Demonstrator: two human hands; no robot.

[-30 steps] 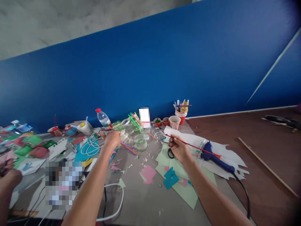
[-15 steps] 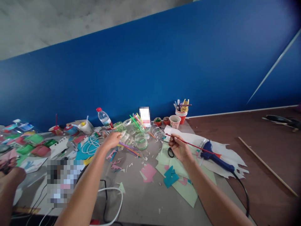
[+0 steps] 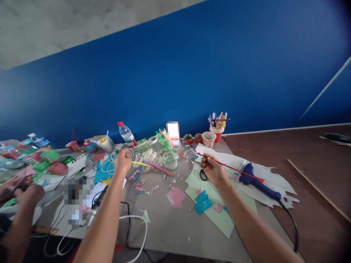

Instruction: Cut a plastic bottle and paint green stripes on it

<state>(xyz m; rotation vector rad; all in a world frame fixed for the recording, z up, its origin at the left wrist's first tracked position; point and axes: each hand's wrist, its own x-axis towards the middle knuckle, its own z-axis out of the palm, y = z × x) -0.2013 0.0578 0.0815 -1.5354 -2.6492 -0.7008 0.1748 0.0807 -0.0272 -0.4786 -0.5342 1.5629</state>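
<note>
My right hand (image 3: 215, 170) is closed in a pinch on a thin red stick (image 3: 233, 169), which slants to the right over the glue gun (image 3: 259, 184). Black-handled scissors (image 3: 203, 175) lie just beneath those fingers. My left hand (image 3: 123, 161) is closed at the white cable coil (image 3: 108, 162), and a thin yellow stick (image 3: 140, 163) runs out from its fingers. Purple and orange sticks (image 3: 159, 168) lie to the right of it. Clear plastic bottle pieces (image 3: 170, 160) and a bundle of coloured sticks (image 3: 162, 138) are behind them.
A water bottle (image 3: 126, 134), paint cups (image 3: 106, 144) and a cup of tools (image 3: 216, 129) line the blue wall. Paper scraps (image 3: 176, 197) and green sheets (image 3: 227, 223) cover the table. At the left, another person's hands (image 3: 26, 190) work near painted bottle pieces.
My left hand has drawn left and turned into a fist, and the yellow stick now shows beside it. My right hand still holds the red stick. The view has shifted slightly.
</note>
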